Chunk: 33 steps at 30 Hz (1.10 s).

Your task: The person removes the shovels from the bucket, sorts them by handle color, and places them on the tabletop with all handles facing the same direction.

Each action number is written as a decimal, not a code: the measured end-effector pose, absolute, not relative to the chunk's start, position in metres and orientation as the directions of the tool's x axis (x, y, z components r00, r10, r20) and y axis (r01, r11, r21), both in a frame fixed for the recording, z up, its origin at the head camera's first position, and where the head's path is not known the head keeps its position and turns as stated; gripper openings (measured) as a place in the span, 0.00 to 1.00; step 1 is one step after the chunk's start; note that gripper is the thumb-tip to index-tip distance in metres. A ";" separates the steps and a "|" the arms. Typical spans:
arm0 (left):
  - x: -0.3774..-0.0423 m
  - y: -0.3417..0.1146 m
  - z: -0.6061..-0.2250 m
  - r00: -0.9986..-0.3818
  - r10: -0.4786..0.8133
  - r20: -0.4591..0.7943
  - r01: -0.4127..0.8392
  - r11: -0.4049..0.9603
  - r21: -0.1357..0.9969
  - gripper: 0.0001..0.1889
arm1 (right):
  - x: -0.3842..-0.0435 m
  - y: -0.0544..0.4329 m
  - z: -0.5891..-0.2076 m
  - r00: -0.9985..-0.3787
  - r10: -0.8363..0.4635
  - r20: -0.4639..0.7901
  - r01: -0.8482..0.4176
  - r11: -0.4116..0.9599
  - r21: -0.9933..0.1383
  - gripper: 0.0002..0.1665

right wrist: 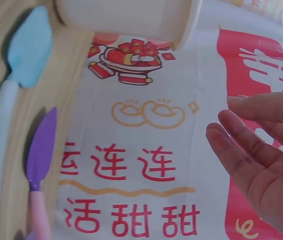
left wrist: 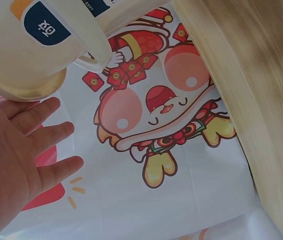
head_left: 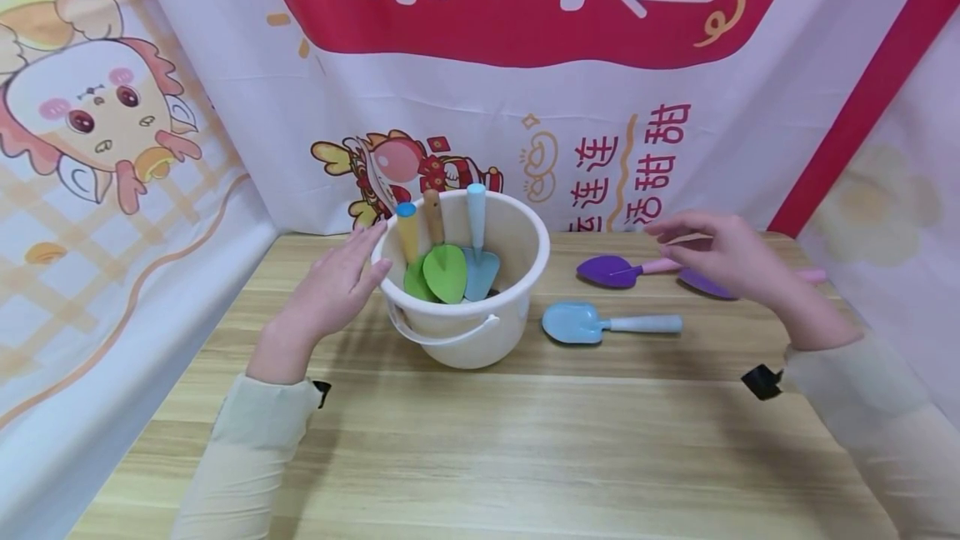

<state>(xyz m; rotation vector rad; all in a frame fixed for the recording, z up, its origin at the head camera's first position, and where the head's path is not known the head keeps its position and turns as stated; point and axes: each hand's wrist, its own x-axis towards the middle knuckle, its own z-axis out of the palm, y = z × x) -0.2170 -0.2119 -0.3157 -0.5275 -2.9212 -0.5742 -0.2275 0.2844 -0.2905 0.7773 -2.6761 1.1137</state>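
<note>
A cream bucket (head_left: 480, 348) stands upright on the table, its handle hanging at the front. Inside lean a green trowel (head_left: 444, 273) with a wooden grip, a blue-grey trowel (head_left: 482, 273), and another green one with a yellow handle (head_left: 407, 233). My left hand (head_left: 333, 286) rests with extended fingers at the bucket's left rim. Over the pink-handled purple trowels hovers my right hand (head_left: 723, 252), fingers loosely bent around nothing. One purple trowel (head_left: 609, 272) lies left of that hand, the other purple trowel (head_left: 708, 285) partly beneath it. Nearer me lies a light-blue trowel (head_left: 573, 323).
The wood-grain table (head_left: 480, 457) reaches back to a white printed cloth (head_left: 465, 98) hanging behind the bucket. More cloth (head_left: 97, 232) bounds the left side, and a pale cloth (head_left: 885, 190) the right. A black strap piece (head_left: 762, 382) shows at the right cuff.
</note>
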 end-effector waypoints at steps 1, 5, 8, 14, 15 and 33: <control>-0.217 -0.212 -0.316 -0.932 0.314 0.181 0.359 0.867 0.346 0.34 | -0.228 0.283 -0.289 -0.854 -0.407 0.324 -0.517 0.593 -0.617 0.18; -0.216 -0.212 -0.316 -0.929 0.317 0.188 0.365 0.865 0.344 0.34 | -0.231 0.280 -0.282 -0.853 -0.394 0.341 -0.520 0.592 -0.616 0.19; -0.216 -0.211 -0.316 -0.928 0.319 0.194 0.369 0.866 0.339 0.34 | -0.233 0.277 -0.275 -0.869 -0.362 0.338 -0.495 0.616 -0.613 0.20; -0.216 -0.211 -0.315 -0.930 0.317 0.187 0.362 0.877 0.315 0.35 | -0.237 0.272 -0.262 -0.875 -0.325 0.359 -0.484 0.621 -0.617 0.21; -0.216 -0.211 -0.315 -0.930 0.317 0.186 0.361 0.879 0.310 0.35 | -0.238 0.270 -0.260 -0.873 -0.325 0.364 -0.487 0.620 -0.615 0.21; -0.217 -0.212 -0.311 -0.929 0.333 0.160 0.364 0.898 0.248 0.35 | -0.269 0.205 -0.266 -0.830 -0.374 0.413 -0.557 0.543 -0.629 0.18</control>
